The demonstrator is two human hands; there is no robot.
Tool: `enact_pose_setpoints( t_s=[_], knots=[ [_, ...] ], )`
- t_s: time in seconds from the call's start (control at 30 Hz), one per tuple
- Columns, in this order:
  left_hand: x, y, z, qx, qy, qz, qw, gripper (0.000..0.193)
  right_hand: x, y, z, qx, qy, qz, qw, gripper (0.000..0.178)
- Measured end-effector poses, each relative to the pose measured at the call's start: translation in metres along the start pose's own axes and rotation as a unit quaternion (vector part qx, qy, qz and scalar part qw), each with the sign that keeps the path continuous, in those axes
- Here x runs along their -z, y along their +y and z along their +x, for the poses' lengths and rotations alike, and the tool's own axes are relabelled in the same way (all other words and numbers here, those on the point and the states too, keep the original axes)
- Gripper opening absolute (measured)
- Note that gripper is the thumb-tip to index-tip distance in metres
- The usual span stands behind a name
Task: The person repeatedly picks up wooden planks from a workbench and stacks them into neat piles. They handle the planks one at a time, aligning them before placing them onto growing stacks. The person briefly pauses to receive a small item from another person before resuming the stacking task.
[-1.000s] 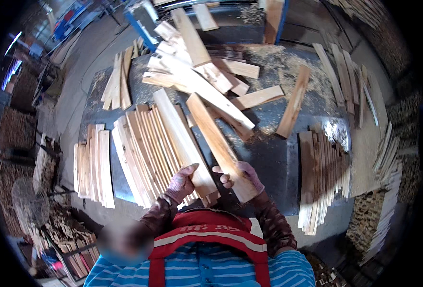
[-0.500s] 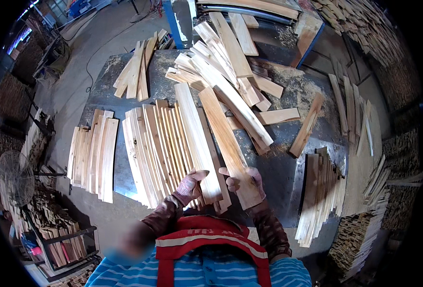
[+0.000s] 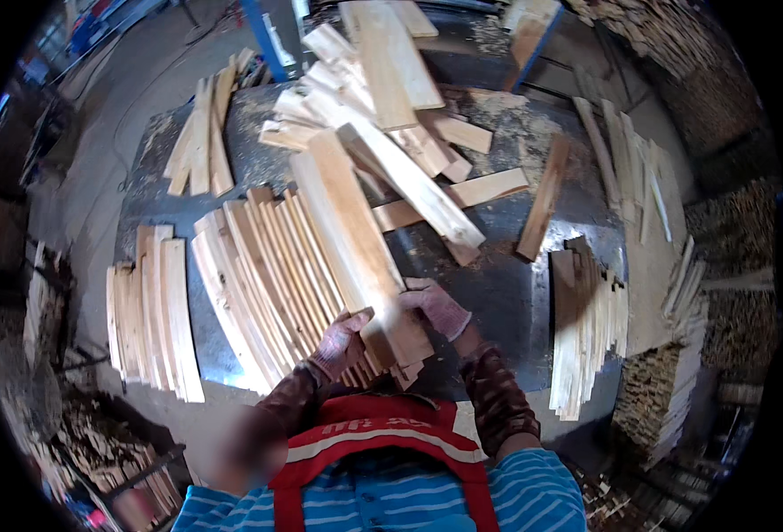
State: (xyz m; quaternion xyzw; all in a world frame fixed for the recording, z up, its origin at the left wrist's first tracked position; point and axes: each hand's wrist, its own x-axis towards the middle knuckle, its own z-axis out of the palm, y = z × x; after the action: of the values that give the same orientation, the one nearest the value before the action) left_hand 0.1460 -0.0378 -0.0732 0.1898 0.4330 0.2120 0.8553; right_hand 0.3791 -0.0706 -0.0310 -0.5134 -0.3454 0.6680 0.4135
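A long pale wooden plank [image 3: 349, 232] runs from near my body up toward the pile, lying over a row of thin slats. My left hand [image 3: 342, 340], in a worn glove, grips its near end from the left. My right hand [image 3: 437, 307], also gloved, holds the same near end from the right. The fanned row of slats [image 3: 258, 275] stands on edge on the dark metal table [image 3: 506, 293] just left of my hands. A loose heap of boards [image 3: 382, 115] lies at the far side.
A stack of slats [image 3: 154, 315] sits at the table's left edge, another stack [image 3: 586, 324] at the right. More boards [image 3: 201, 133] lie at the far left corner. Piled offcuts [image 3: 728, 115] fill the right side, and scrap wood [image 3: 99, 443] lies low left.
The two planks I held apart have come together onto the slat row. Both hands shifted left and closer to each other on the near end.
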Motion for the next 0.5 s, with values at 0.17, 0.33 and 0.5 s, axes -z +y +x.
enact_pose_setpoints(
  t_s=[0.17,0.33,0.5],
  knots=[
    [-0.042,-0.001,-0.014,0.097,-0.123,0.191,0.969,0.033,0.026,0.056,0.004,-0.047,0.045,-0.223,0.973,0.042],
    [-0.015,-0.019,0.004,0.045,-0.374,0.433,0.819,0.024,0.008,0.093,-0.002,-0.105,0.156,-0.451,0.872,0.089],
    [0.002,-0.004,0.036,0.087,-0.036,0.253,0.963,0.02,-0.043,0.115,0.007,-0.097,0.115,-0.451,0.88,0.092]
  ],
)
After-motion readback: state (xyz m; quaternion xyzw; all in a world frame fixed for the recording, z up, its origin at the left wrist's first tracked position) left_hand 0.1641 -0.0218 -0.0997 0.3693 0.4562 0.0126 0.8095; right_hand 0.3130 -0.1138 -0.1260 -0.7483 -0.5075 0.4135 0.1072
